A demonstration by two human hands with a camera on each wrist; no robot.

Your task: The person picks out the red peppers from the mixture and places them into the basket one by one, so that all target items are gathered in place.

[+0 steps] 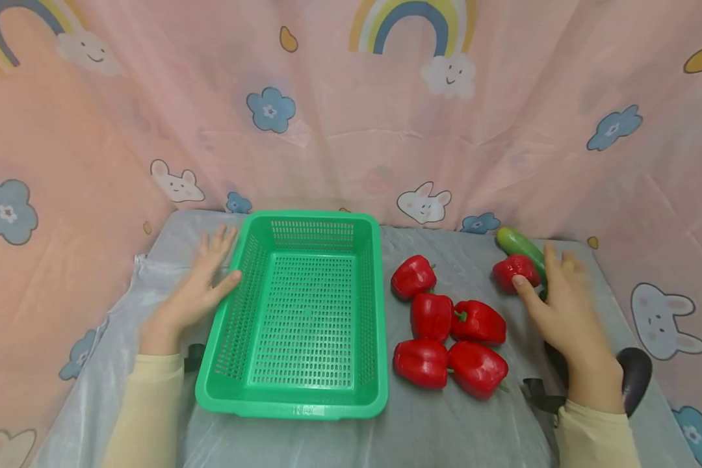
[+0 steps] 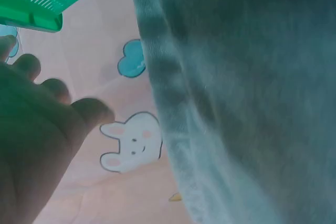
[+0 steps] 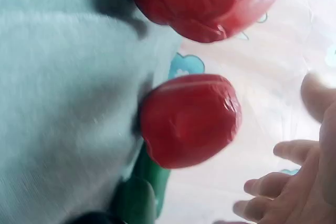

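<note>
A green plastic basket [image 1: 310, 411] with slotted sides stands left of centre. My left hand [image 1: 201, 286], fingers spread, is at its left rim and holds nothing; the left wrist view shows the same hand [image 2: 42, 114] below a corner of the basket [image 2: 31, 17]. On the right, my right hand [image 1: 567, 312] is spread beside a red bell pepper [image 1: 515, 272], the thumb overlapping it in the head view. In the right wrist view the fingers of that hand [image 3: 299, 182] are apart from the pepper [image 3: 191, 121].
Several red bell peppers [image 1: 433, 316] lie clustered right of the basket. Behind the right hand is a green cucumber [image 1: 517, 244], and an eggplant [image 1: 636, 377] lies by the right wrist. Grey cloth [image 1: 444, 429] covers the table, with a printed pink curtain [image 1: 339, 156] around it.
</note>
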